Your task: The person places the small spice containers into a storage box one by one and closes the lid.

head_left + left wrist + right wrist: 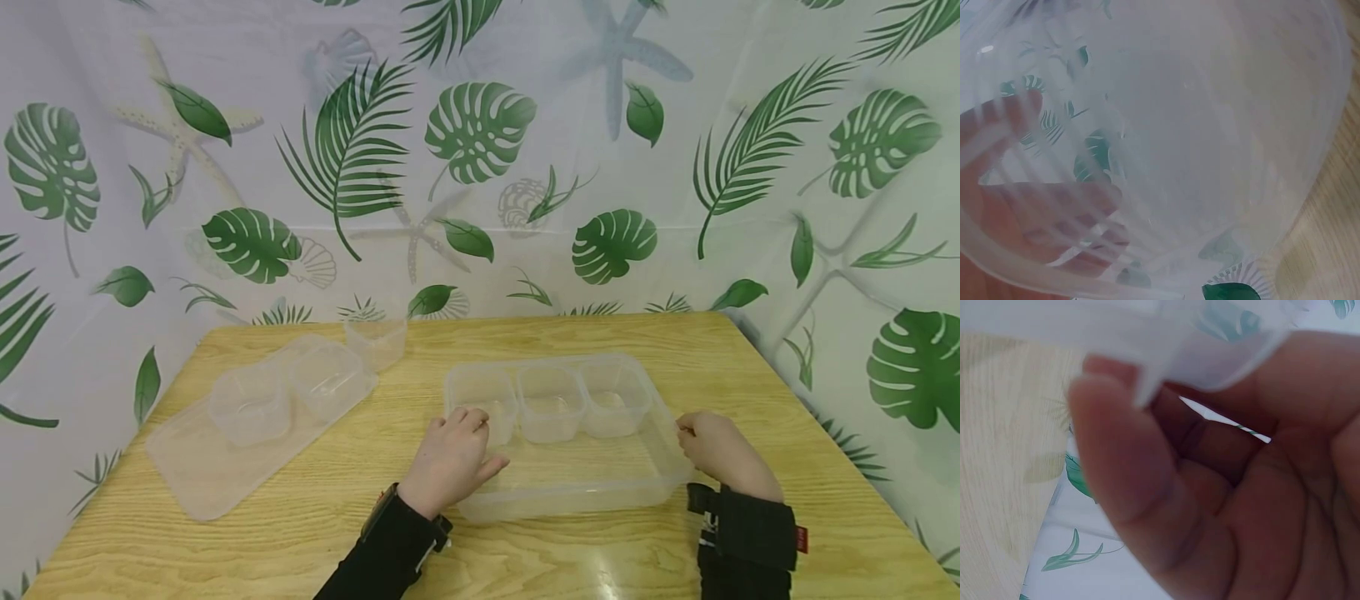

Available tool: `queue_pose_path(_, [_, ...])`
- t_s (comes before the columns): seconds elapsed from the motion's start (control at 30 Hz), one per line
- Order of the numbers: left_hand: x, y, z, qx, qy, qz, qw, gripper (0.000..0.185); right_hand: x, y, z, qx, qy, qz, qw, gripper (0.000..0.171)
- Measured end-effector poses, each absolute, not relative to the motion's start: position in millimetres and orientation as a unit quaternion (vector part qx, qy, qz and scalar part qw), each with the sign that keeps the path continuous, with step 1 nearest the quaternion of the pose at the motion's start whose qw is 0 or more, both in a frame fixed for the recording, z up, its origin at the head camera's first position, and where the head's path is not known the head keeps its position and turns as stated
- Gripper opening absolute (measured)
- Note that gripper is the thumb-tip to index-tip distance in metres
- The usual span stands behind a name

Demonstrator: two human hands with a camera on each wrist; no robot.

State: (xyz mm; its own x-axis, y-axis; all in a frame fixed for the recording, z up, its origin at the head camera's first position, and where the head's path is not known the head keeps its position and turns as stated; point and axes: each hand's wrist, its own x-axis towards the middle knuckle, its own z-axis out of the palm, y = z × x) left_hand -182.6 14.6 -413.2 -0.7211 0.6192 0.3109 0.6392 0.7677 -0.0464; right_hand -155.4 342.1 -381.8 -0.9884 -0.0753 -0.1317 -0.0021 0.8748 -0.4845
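Bright, even light; wrist views blurred, glare on the table [600,575].

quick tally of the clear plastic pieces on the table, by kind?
Large tray: 1
Flat lid: 1
Small cups: 6 (three in the tray, two on the lid, one loose on the table)
Total: 8 pieces, all clear plastic.

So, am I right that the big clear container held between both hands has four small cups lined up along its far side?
Not quite: the head view shows three small cups, not four, along the far side of the big clear container. The left hand and right hand do hold it at either end.
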Motion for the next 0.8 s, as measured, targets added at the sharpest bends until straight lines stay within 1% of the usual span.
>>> queue_pose_path(0.13, [-183, 14, -414, -0.343, -0.925, -0.031, 0.163, 0.048, -155, 342, -381, -0.018, 0.966, -0.249, 0.075, 0.018])
queue_pose_path(0.33, [-185, 12, -412, -0.352, -0.919, -0.036, 0.174, 0.046, -154, 340, -381, -0.029, 0.967, -0.245, 0.063, 0.019])
queue_pose_path(0.6, [-194, 0, -405, -0.361, -0.889, -0.089, 0.268, 0.034, -154, 339, -381, -0.022, 0.966, -0.250, 0.066, 0.019])
queue_pose_path(0.8, [-201, -18, -399, -0.318, -0.890, -0.134, 0.299, 0.028, -155, 341, -380, -0.025, 0.966, -0.250, 0.068, 0.018])
